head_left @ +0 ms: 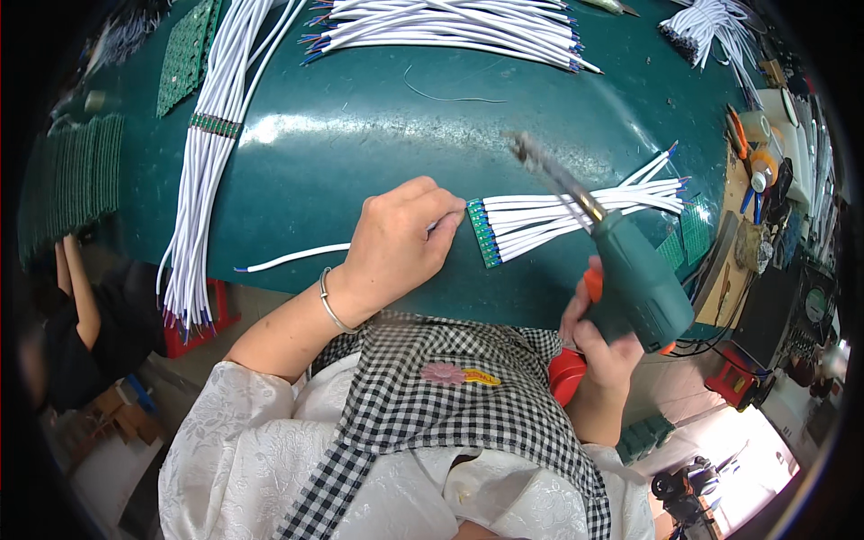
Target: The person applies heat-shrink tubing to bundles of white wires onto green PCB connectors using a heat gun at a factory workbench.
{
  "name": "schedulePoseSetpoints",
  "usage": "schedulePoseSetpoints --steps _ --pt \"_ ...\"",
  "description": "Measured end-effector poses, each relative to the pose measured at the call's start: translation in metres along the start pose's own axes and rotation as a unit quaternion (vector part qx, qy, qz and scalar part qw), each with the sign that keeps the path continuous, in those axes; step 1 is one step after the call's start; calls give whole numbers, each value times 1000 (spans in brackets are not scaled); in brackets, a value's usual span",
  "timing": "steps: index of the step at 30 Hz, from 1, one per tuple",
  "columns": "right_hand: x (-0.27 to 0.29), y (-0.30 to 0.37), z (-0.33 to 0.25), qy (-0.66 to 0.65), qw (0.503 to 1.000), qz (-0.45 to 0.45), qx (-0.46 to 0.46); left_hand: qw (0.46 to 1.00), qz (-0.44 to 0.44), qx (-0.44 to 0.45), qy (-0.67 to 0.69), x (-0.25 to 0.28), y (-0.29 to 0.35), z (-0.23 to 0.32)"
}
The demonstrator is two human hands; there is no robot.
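My right hand [605, 346] grips the handle of a green soldering gun [641, 283] with an orange trigger. Its metal tip, smeared by motion, points up and left above the table. My left hand [405, 236] is closed in a pinch on a white cable [301, 255], whose blue-tipped far end trails out left of the wrist. The pinched end is hidden by the fingers, close to the upper corner of a narrow green circuit board strip [484, 234]. Several white cables [549, 225] run rightward from that strip, passing beneath the gun's barrel.
A pile of white cables [441, 27] lies at the back. On the left is a long cable bundle [211, 162] with board strips across it, beside green circuit panels [189, 58]. Pliers [736, 130] and bottles crowd the right. Another person's arm [79, 288] shows at far left.
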State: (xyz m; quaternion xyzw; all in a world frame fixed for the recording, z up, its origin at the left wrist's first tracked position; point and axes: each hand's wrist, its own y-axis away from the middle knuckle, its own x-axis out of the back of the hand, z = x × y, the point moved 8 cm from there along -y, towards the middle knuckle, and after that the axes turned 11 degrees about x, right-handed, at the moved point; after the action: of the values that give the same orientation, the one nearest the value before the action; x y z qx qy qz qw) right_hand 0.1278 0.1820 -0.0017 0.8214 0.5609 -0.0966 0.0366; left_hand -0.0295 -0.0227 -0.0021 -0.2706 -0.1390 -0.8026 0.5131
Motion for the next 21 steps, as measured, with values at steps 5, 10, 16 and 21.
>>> schedulePoseSetpoints --steps 5,10,16,21 --pt "2 23 -14 -15 998 -45 -36 999 4 -26 -39 0 6 5" --pt "9 40 -2 68 992 -78 -66 998 18 -35 -41 -1 8 6" --pt "6 41 2 58 995 -38 -69 998 34 -53 -32 -1 11 7" --pt "7 47 10 68 992 -69 -79 997 30 -62 -42 -2 12 7"
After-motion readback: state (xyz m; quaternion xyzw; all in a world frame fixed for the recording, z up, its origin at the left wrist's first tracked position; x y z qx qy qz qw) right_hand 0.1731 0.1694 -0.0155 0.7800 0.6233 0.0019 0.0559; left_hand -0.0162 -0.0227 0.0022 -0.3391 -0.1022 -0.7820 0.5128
